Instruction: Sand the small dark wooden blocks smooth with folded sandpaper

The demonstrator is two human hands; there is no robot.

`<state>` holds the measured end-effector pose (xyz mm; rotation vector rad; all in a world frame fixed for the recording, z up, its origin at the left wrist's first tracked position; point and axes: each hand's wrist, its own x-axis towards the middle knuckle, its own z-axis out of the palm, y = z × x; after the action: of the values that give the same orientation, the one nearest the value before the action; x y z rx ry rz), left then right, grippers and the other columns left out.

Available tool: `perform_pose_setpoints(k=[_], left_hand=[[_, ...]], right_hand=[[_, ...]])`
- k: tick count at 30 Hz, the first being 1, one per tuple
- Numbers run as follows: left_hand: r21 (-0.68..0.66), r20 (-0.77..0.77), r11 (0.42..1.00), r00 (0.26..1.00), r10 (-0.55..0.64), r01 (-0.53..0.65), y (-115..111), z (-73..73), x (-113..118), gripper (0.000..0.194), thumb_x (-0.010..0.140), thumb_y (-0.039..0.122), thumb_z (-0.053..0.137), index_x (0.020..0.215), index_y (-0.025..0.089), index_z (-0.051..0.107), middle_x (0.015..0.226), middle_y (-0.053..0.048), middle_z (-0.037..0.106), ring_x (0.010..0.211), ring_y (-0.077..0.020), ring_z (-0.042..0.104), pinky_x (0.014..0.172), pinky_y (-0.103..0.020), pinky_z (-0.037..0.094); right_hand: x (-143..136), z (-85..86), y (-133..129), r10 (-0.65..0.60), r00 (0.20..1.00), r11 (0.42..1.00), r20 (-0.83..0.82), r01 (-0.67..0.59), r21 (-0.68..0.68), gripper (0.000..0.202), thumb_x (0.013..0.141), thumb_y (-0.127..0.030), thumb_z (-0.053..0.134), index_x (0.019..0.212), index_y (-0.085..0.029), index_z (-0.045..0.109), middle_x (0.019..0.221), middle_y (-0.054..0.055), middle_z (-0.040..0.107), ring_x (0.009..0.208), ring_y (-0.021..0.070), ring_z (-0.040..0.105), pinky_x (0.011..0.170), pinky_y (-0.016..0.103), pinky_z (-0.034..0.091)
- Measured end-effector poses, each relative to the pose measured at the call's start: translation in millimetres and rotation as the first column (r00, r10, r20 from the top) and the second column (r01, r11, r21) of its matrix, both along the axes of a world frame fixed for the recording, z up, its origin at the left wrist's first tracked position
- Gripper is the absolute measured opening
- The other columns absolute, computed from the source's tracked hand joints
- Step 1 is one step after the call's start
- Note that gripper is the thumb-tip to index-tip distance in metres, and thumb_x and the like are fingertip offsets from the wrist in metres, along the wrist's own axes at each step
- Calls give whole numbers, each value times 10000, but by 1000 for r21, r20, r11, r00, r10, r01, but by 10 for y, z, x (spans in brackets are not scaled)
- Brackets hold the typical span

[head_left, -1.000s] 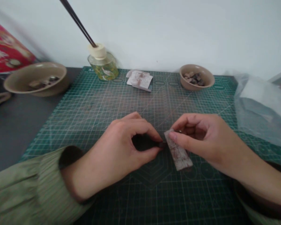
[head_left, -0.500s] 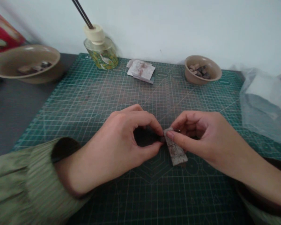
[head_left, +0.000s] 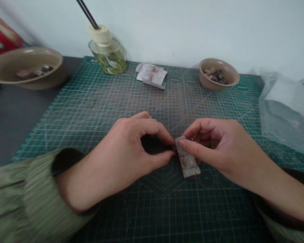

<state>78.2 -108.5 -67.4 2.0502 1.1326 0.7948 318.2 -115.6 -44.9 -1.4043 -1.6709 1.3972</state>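
My left hand (head_left: 124,155) is closed in a pinch, thumb and forefinger tips on a small dark brown piece (head_left: 174,147) that is mostly hidden. Against it leans a whitish, brown-stained strip (head_left: 189,164) that looks like worn sandpaper. The thumb of my right hand (head_left: 225,145) presses on the upper end of that strip, with the fingers curled behind. Both hands meet low over the green cutting mat (head_left: 152,216). The contact between piece and strip is partly covered by fingertips.
Along the wall stand a reed diffuser bottle (head_left: 107,55), a stack of stained whitish pieces (head_left: 152,76) and a small bowl (head_left: 210,84) of brown chunks. A larger bowl (head_left: 40,81) is at left, a clear plastic bag (head_left: 281,118) at right.
Both hands and the strip appear slightly farther left and up, along with a small shift of the whole view. The grips are the same.
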Motion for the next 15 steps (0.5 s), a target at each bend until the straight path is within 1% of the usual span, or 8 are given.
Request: perform_pose_setpoints(k=[4, 9, 13, 15], left_hand=[[-25, 12, 1000, 1000, 13, -13, 6, 0, -16, 118, 845, 190, 920, 899, 286, 880, 901, 12, 826, 837, -206, 766, 784, -344, 585], [-36, -6, 999, 1000, 21, -21, 15, 4, -26, 135, 831, 189, 930, 892, 301, 886, 892, 21, 816, 800, -200, 765, 771, -344, 586], [-50, -6, 998, 1000, 22, -23, 16, 2, -21, 128, 830, 194, 919, 880, 306, 881, 885, 24, 809, 790, -196, 760, 753, -344, 571], [-39, -1, 999, 1000, 5, -5, 12, -6, -18, 122, 835, 197, 906, 892, 300, 873, 899, 19, 812, 821, -204, 765, 769, -350, 576]], right_hand=[[-23, -7, 1, 5, 1000, 1000, 17, -5, 4, 170, 880, -301, 959, 866, -207, 818, 748, 17, 809, 627, 153, 710, 523, 230, 535], [-34, -18, -18, -4, 1000, 999, 31, 3, 32, 110, 886, -237, 922, 867, -206, 818, 743, 9, 807, 624, 144, 698, 528, 226, 527], [-37, -20, -27, 15, 1000, 1000, 9, -15, 10, 134, 890, -251, 931, 857, -209, 808, 724, -3, 788, 606, 134, 676, 513, 219, 508], [-32, -6, -23, 1, 1000, 1000, -11, -1, 3, 160, 879, -270, 957, 854, -213, 810, 722, -3, 785, 605, 136, 675, 514, 220, 512]])
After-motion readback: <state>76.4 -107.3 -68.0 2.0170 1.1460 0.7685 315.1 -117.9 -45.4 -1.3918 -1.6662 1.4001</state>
